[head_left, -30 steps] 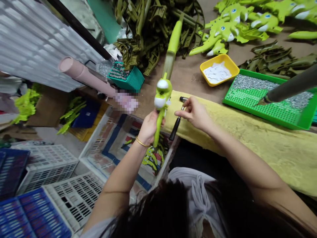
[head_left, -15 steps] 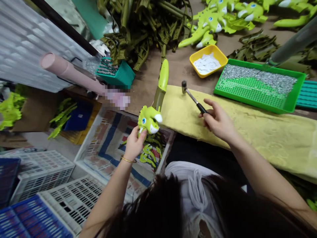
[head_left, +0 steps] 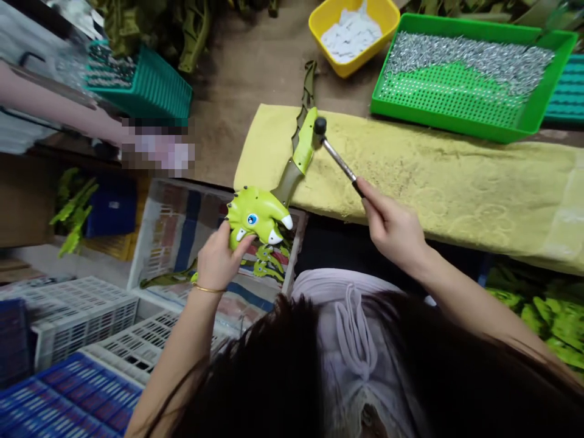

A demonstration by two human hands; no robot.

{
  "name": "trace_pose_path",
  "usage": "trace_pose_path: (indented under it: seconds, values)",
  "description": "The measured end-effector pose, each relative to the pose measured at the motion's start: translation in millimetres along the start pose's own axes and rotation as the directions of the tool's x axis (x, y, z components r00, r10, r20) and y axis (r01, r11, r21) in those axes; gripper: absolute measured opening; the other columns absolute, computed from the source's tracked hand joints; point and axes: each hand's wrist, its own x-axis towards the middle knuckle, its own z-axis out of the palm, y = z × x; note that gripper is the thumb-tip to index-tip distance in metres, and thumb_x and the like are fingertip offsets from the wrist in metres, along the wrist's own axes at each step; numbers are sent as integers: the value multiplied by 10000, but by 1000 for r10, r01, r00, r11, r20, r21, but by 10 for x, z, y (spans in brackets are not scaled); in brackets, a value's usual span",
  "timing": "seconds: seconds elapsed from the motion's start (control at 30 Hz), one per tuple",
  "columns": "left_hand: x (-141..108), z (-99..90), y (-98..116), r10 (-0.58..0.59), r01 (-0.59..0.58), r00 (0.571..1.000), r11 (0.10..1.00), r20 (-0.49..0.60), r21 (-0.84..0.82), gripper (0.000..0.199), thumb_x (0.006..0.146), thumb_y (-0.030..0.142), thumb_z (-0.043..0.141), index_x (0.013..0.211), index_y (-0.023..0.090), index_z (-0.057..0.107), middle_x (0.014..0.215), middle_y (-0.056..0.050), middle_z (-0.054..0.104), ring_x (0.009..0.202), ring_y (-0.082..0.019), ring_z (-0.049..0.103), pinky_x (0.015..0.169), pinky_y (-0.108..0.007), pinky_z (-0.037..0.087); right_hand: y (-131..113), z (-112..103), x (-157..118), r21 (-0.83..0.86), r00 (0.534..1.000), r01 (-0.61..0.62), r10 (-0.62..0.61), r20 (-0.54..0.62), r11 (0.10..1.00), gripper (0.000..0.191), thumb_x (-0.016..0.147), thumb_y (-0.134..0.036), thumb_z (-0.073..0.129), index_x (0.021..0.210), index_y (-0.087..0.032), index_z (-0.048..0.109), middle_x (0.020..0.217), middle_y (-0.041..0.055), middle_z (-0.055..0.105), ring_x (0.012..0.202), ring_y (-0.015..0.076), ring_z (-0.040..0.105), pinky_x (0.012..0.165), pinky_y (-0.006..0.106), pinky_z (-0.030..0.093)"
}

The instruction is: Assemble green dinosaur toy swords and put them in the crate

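Note:
A lime-green toy dinosaur head (head_left: 258,210) with a blue eye and white horn tips is gripped in my left hand (head_left: 219,258). From it an olive and lime toy shaft (head_left: 305,143) runs up over the yellow cloth pad (head_left: 410,176). My right hand (head_left: 395,228) is wrapped round the black grip of a small hammer (head_left: 337,158). The dark hammer head is at the shaft's lime section; whether they touch I cannot tell.
A green tray (head_left: 456,131) of small metal pins and a yellow bowl (head_left: 347,67) of white material stand behind the pad. A teal basket (head_left: 159,85) is at left. White crates (head_left: 86,304) and a blue crate (head_left: 68,395) stand lower left.
My view has shifted closer to the pad. The toy's shaft now lies over the pad. My right hand has closed more firmly on the hammer, bringing its head to the shaft.

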Motion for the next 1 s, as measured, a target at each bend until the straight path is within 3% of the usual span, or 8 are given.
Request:
trace_pose_path:
  seconds: [0.1,0.2,0.33,0.4,0.57,0.67,0.87,1.0]
  values:
    - [28,-18,-30,4,-5,1000,1000,-5,-30,462,896,545,476,1133,157,556,878,-121,676,834,-279,645,650,-296,390,-105,-108,141,79,995,51,-44,-85,996,444,940,-330,402,1350,-265,561,1235,54,675,982,198,680,941,385,547]
    - [24,-30,-14,-6,7,1000,999,3,-48,462,891,554,472,1134,169,550,888,-124,686,841,-289,654,645,-299,394,-69,-32,395,125,991,68,-52,-123,990,456,937,-354,413,1373,-285,530,1253,36,653,1091,215,647,990,399,518]
    - [-53,-45,67,-28,30,999,995,22,-95,473,884,577,463,1131,182,542,919,-126,693,851,-299,664,655,-306,408,151,231,700,112,997,64,-58,-50,992,447,916,-297,441,1346,-256,557,1176,51,685,1145,253,623,1013,451,496]
    - [-127,-32,122,-42,47,998,990,36,-134,456,884,586,452,1088,190,551,886,-114,692,834,-296,667,655,-306,415,189,253,746,95,999,39,-39,-8,995,434,910,-283,453,1324,-253,578,1104,51,714,1087,256,647,996,469,502]
    - [-259,100,237,-96,107,994,957,53,-268,441,885,572,450,1092,195,549,894,-103,703,846,-278,671,685,-301,439,-17,-50,576,38,1000,24,-24,-12,999,468,917,-311,444,1374,-270,541,1038,51,736,908,226,695,904,438,546]
    - [-227,181,266,-125,134,991,951,49,-277,451,894,567,447,1106,184,554,924,-118,702,878,-289,667,711,-311,445,-154,-158,449,-45,996,56,-53,71,997,451,909,-332,468,1339,-260,583,1026,63,749,822,221,709,813,411,572]
    - [-158,262,208,-163,157,987,940,4,-303,481,901,576,468,1149,172,549,968,-128,688,918,-289,648,759,-320,446,-201,52,279,-168,906,375,-321,278,912,401,921,-332,473,1277,-253,638,935,95,763,673,207,701,600,324,548]
    - [-158,292,184,-172,155,985,923,-18,-352,501,897,599,476,1153,176,552,924,-114,680,887,-285,647,742,-314,441,-318,105,309,-261,845,486,-372,383,834,407,926,-326,451,1279,-239,636,838,90,759,599,200,676,526,306,515]
